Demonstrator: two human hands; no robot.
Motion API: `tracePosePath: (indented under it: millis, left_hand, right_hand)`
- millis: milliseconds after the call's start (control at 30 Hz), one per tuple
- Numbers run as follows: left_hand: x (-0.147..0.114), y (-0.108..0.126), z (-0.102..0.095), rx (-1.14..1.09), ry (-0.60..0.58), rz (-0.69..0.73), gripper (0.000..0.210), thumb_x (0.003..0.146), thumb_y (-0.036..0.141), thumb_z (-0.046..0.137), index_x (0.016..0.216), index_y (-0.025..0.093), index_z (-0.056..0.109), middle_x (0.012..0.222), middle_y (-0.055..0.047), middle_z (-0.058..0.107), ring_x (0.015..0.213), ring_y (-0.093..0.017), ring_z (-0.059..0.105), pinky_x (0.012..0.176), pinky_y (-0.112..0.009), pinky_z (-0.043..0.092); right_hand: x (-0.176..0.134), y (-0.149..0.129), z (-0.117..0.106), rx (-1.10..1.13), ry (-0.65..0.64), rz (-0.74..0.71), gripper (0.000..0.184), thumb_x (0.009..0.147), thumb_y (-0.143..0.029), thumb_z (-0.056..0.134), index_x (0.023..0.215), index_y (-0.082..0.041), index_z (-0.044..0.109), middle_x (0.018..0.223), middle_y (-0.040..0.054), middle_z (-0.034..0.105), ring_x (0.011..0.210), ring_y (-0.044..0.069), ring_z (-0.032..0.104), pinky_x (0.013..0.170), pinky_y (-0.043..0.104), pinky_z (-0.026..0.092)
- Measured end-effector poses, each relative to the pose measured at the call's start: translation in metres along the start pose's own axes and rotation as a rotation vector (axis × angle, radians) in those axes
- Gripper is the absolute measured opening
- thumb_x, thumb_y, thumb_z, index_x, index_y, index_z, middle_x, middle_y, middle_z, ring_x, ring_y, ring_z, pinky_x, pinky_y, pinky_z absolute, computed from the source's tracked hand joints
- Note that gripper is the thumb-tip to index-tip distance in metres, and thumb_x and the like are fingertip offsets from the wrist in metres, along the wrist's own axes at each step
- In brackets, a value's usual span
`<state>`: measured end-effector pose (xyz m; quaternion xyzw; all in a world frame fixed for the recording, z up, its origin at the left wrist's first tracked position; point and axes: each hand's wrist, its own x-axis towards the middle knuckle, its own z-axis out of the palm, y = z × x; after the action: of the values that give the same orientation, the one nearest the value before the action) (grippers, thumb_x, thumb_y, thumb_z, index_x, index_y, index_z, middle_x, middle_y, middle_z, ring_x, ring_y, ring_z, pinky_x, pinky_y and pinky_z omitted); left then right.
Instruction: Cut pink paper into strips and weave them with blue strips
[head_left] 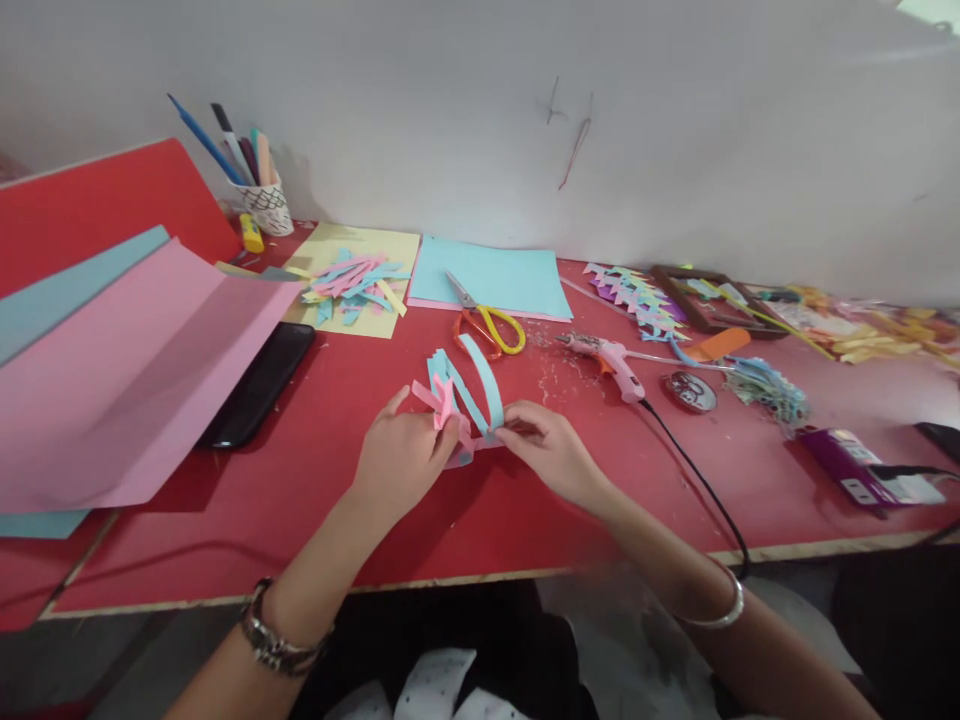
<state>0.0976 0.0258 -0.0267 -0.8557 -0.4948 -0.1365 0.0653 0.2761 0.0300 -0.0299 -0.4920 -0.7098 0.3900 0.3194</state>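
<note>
My left hand (pixel 401 455) is closed around a small bunch of folded pink paper strips (pixel 444 400) and blue strips, held just above the red table. With thumb and fingertips, my right hand (pixel 553 452) pinches the lower end of a light blue paper strip (pixel 486 380), which curves upward between the hands. Where the strips meet is partly hidden by my left fingers. Just beyond the hands lie scissors (pixel 495 325) with yellow and orange handles. A pink glue gun (pixel 611 362) rests to the right of them.
Cut strips (pixel 360 280) are heaped on a yellow sheet (pixel 322 250), beside blue sheets (pixel 495 275). Large pink paper (pixel 150 370) overlaps a black phone (pixel 262 385) at left. A pen cup (pixel 266 205) stands by the wall. The glue gun's cord (pixel 697 480) crosses the table's front edge. A purple box (pixel 844 465) lies right.
</note>
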Motion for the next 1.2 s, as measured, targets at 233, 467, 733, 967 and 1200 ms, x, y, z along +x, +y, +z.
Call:
tracePosePath:
  millis: [233, 467, 733, 967, 1200]
  left_hand:
    - [0.0, 0.003, 0.004, -0.049, 0.018, -0.109, 0.055, 0.087, 0.024, 0.021, 0.051, 0.015, 0.062, 0.041, -0.005, 0.056, 0.043, -0.017, 0.054, 0.077, -0.035, 0.047]
    - [0.0, 0.003, 0.006, -0.076, 0.039, -0.141, 0.053, 0.087, 0.027, 0.023, 0.051, 0.015, 0.061, 0.043, -0.005, 0.057, 0.045, -0.016, 0.054, 0.079, -0.034, 0.047]
    - [0.001, 0.003, 0.009, -0.081, 0.073, -0.164, 0.052, 0.086, 0.028, 0.024, 0.045, 0.017, 0.054, 0.042, -0.004, 0.055, 0.043, -0.016, 0.051, 0.076, -0.034, 0.048]
    - [-0.001, 0.006, 0.001, -0.293, -0.022, -0.164, 0.037, 0.081, 0.038, 0.039, 0.059, 0.019, 0.063, 0.055, 0.0, 0.065, 0.054, -0.016, 0.059, 0.098, -0.044, 0.033]
    - [-0.004, 0.009, 0.004, -0.262, -0.03, -0.124, 0.023, 0.075, 0.025, 0.047, 0.086, 0.021, 0.066, 0.067, 0.001, 0.07, 0.06, -0.016, 0.063, 0.099, -0.044, 0.031]
  right_hand:
    - [-0.011, -0.006, 0.004, -0.107, -0.078, -0.099, 0.008, 0.077, -0.017, 0.051, 0.072, -0.019, 0.056, 0.077, 0.0019, 0.058, 0.074, 0.013, 0.054, 0.067, 0.024, 0.043]
    - [-0.025, -0.005, 0.003, 0.016, -0.103, -0.123, 0.007, 0.079, -0.021, 0.054, 0.074, -0.019, 0.058, 0.089, 0.0042, 0.058, 0.086, 0.014, 0.055, 0.078, 0.027, 0.042]
    - [-0.033, 0.0, 0.006, 0.033, -0.133, -0.117, 0.005, 0.077, -0.017, 0.055, 0.073, -0.02, 0.057, 0.096, 0.0052, 0.056, 0.096, 0.015, 0.054, 0.085, 0.029, 0.042]
    - [-0.036, 0.002, 0.006, -0.087, -0.144, -0.227, 0.015, 0.071, -0.004, 0.052, 0.07, -0.018, 0.057, 0.084, 0.0032, 0.051, 0.08, 0.012, 0.053, 0.073, 0.025, 0.045]
    - [-0.043, 0.008, 0.011, -0.242, -0.124, -0.3, 0.017, 0.073, -0.004, 0.048, 0.071, -0.018, 0.058, 0.078, 0.0029, 0.054, 0.07, 0.011, 0.052, 0.064, 0.021, 0.045]
